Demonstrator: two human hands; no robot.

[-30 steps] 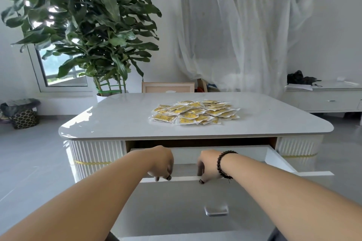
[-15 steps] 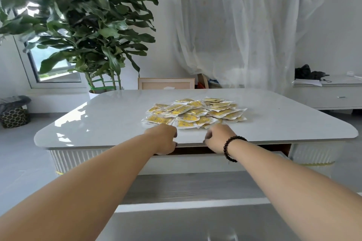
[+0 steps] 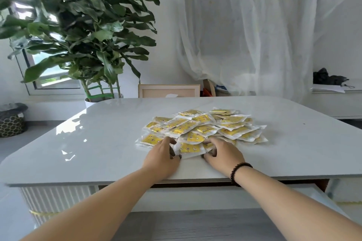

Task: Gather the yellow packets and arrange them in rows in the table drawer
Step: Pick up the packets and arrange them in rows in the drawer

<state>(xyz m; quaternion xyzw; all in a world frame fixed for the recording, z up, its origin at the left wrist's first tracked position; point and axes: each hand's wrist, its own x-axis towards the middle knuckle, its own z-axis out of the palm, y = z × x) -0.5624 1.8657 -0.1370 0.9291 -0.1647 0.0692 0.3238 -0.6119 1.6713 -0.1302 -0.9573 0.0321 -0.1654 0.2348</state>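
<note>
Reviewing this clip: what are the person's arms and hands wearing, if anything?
Both forearms are bare, with no sleeves in view. The right hand has a bracelet of dark round beads at the wrist. The left hand shows no bracelet or watch, and its visible fingernails look dark. No gloves on either hand, and no rings that I can see.

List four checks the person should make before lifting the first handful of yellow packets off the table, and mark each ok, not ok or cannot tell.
1. Drawer pulled out below the table edge: ok.
2. Drawer floor free for rows: ok in the part that shows; the rest is hidden by the arms.
3. Both hands at the pile of yellow packets: ok; left hand and right hand are at its near edge.
4. Packets firmly held: cannot tell; the fingers curl at the nearest packets, but no packet is lifted.
</note>
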